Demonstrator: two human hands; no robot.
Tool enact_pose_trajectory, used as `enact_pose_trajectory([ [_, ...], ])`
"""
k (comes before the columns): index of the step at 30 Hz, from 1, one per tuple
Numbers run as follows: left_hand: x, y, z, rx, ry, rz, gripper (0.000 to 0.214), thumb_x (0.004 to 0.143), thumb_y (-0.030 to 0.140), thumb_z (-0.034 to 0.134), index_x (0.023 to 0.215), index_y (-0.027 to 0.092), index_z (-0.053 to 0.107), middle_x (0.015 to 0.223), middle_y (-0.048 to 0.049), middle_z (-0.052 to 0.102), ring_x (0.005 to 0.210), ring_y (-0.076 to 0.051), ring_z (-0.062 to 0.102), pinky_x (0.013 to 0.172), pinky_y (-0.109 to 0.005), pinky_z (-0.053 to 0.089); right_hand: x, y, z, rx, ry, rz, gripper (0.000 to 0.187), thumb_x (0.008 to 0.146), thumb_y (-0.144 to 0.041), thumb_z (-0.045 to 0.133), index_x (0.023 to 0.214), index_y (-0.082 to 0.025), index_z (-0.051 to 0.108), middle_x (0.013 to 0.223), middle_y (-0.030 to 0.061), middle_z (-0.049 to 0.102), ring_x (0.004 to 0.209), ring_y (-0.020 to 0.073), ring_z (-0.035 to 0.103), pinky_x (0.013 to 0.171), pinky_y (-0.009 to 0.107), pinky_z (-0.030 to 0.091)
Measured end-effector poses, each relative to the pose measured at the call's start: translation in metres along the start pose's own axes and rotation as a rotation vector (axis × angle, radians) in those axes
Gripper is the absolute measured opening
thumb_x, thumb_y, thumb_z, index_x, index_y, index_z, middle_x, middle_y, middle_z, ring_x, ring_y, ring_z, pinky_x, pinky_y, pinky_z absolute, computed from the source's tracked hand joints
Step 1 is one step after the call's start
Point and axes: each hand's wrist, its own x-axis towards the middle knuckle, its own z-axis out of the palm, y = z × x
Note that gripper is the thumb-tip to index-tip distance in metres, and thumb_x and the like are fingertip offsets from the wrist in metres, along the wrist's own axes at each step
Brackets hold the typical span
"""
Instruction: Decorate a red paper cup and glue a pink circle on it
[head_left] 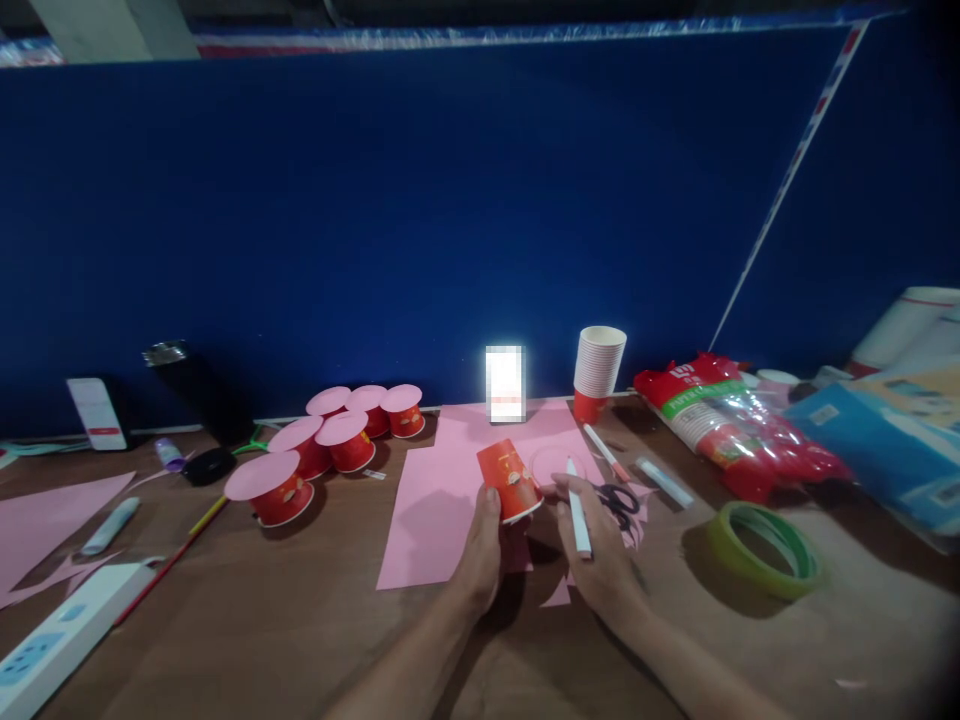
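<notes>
Red cup (pixel 510 482) looks like coated paper w/ a slight sheen, white rim; the pen (pixel 577 520) at its 4 o'clock is smooth white plastic. Pink sheet (pixel 427 510) under both is matt paper, the table (pixel 300 620) matt brown wood-look, smooth. At approx. 3 o'clock — tape roll (pixel 754 577), glossy green, and a shiny crinkled clear-plastic bag (pixel 750 435); scissors (pixel 616 497) have black plastic handles.

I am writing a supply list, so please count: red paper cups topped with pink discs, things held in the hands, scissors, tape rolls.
Red paper cups topped with pink paper discs: 6
Bare red paper cup in the left hand: 1
White pen in the right hand: 1
Black scissors: 1
Green tape roll: 1
Total: 10
</notes>
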Motion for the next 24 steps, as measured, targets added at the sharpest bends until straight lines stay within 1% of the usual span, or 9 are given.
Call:
enact_pose_trajectory([
  [3, 0.002, -0.002, 0.0, -0.02, -0.049, 0.1, 0.043, 0.084, 0.049, 0.058, 0.109, 0.014, 0.061, 0.104, -0.0103, 0.069, 0.097, -0.023, 0.064, 0.094, -0.037, 0.043, 0.003, 0.002, -0.001, 0.027, -0.015, -0.004, 0.029, 0.089, -0.017, 0.041, 0.116, -0.017, 0.054, 0.106, 0.0108, 0.069, 0.099, 0.0213, 0.066, 0.085, 0.039, 0.054],
  [6, 0.002, -0.002, -0.001, 0.066, -0.07, 0.165, 0.04, 0.086, 0.044, 0.057, 0.113, 0.015, 0.06, 0.111, -0.0108, 0.067, 0.105, -0.024, 0.061, 0.098, -0.039, 0.04, 0.007, 0.0, -0.007, 0.07, -0.022, 0.005, 0.031, 0.092, -0.02, 0.039, 0.119, -0.018, 0.054, 0.103, 0.0101, 0.07, 0.094, 0.0207, 0.067, 0.083, 0.038, 0.056],
  [10, -0.001, -0.002, -0.004, 0.221, -0.017, 0.133, 0.041, 0.084, 0.043, 0.06, 0.117, 0.018, 0.059, 0.115, -0.0106, 0.066, 0.107, -0.025, 0.06, 0.099, -0.041, 0.039, 0.011, -0.006, -0.017, 0.096, 0.086, 0.007, 0.027, 0.094, -0.03, 0.042, 0.112, -0.022, 0.061, 0.1, 0.0093, 0.07, 0.091, 0.0225, 0.067, 0.084, 0.039, 0.055],
  [13, -0.004, 0.002, -0.003, 0.251, -0.051, 0.094, 0.043, 0.084, 0.043, 0.061, 0.12, 0.02, 0.056, 0.118, -0.0105, 0.065, 0.11, -0.026, 0.058, 0.1, -0.041, 0.039, 0.009, -0.006, -0.02, 0.094, 0.115, 0.006, 0.026, 0.093, -0.035, 0.046, 0.106, -0.023, 0.065, 0.098, 0.0098, 0.07, 0.095, 0.0248, 0.066, 0.086, 0.041, 0.054],
  [17, -0.009, 0.008, 0.003, 0.363, -0.106, 0.158, 0.04, 0.085, 0.04, 0.06, 0.119, 0.018, 0.058, 0.118, -0.0115, 0.063, 0.113, -0.027, 0.055, 0.1, -0.04, 0.038, 0.005, -0.007, -0.019, 0.122, 0.168, 0.004, 0.026, 0.092, -0.036, 0.049, 0.103, -0.02, 0.066, 0.101, 0.0105, 0.069, 0.097, 0.0244, 0.064, 0.089, 0.041, 0.052],
  [20, -0.011, 0.01, 0.004, 0.423, -0.097, 0.192, 0.037, 0.083, 0.039, 0.062, 0.114, 0.018, 0.062, 0.113, -0.0112, 0.065, 0.109, -0.027, 0.055, 0.099, -0.039, 0.038, 0.005, -0.013, -0.021, 0.143, 0.178, -0.004, 0.023, 0.092, -0.034, 0.05, 0.102, -0.019, 0.065, 0.098, 0.0092, 0.069, 0.093, 0.0224, 0.065, 0.085, 0.038, 0.054],
  [24, -0.01, 0.009, 0.003, 0.393, -0.083, 0.176, 0.036, 0.083, 0.04, 0.063, 0.112, 0.018, 0.063, 0.11, -0.0109, 0.066, 0.105, -0.026, 0.056, 0.097, -0.039, 0.038, 0.007, -0.022, -0.025, 0.145, 0.15, 0.021, 0.019, 0.092, -0.032, 0.05, 0.099, -0.021, 0.064, 0.091, 0.0065, 0.069, 0.084, 0.0201, 0.066, 0.076, 0.033, 0.055],
])
